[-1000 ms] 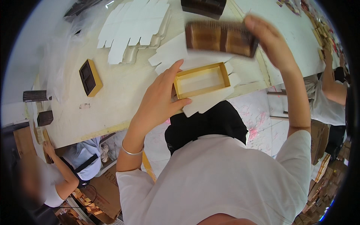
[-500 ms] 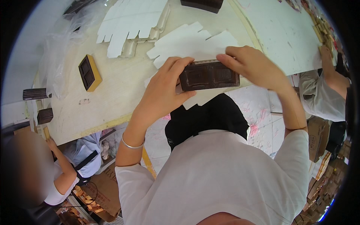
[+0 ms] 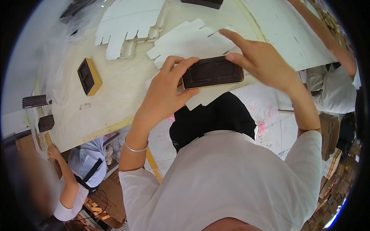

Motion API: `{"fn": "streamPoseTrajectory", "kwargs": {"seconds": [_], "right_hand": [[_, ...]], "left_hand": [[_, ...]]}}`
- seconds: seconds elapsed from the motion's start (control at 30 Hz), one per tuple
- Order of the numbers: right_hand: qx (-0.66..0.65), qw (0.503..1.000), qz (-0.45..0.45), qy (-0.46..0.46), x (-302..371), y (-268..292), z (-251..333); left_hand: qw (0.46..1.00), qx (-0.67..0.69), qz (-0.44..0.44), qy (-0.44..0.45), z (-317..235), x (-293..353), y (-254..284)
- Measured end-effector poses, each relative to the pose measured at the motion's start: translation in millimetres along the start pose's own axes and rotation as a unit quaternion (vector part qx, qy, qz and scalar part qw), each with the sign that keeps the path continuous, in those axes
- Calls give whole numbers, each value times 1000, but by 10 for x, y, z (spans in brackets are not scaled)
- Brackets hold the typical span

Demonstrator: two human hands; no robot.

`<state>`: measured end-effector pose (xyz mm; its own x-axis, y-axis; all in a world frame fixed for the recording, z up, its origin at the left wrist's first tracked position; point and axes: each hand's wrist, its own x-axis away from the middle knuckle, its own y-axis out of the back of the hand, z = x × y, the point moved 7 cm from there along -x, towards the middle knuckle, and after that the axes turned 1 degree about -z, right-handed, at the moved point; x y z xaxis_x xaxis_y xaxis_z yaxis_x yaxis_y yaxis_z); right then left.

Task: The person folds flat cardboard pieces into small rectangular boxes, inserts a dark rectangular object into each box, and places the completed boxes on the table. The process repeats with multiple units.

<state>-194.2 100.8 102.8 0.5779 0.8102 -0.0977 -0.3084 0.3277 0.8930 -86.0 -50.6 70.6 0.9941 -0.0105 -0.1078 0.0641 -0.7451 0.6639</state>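
left hand (image 3: 167, 82) clasps the box (image 3: 214, 85) by its left end; right hand (image 3: 266, 63), loosely spread, thumbs the brown tray (image 3: 213, 72), likely light and dentable: best gripped by the box's walls.

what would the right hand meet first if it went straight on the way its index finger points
Most likely the loose white card sheet, just ahead of the right hand; the hand's height above it is unclear, so it might pass over.

Dark moulded plastic tray (image 3: 212, 73), matt white cardboard (image 3: 179, 43)
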Motion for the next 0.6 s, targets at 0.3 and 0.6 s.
{"fn": "streamPoseTrajectory", "kwargs": {"seconds": [0.3,0.6], "right_hand": [[229,898,-25,374,474,-79,183],[16,959,51,280,468,-170,72]], "left_hand": [[998,50,37,7,-47,-9,-50],[1000,-5,30,-9,-35,33,-82]]}}
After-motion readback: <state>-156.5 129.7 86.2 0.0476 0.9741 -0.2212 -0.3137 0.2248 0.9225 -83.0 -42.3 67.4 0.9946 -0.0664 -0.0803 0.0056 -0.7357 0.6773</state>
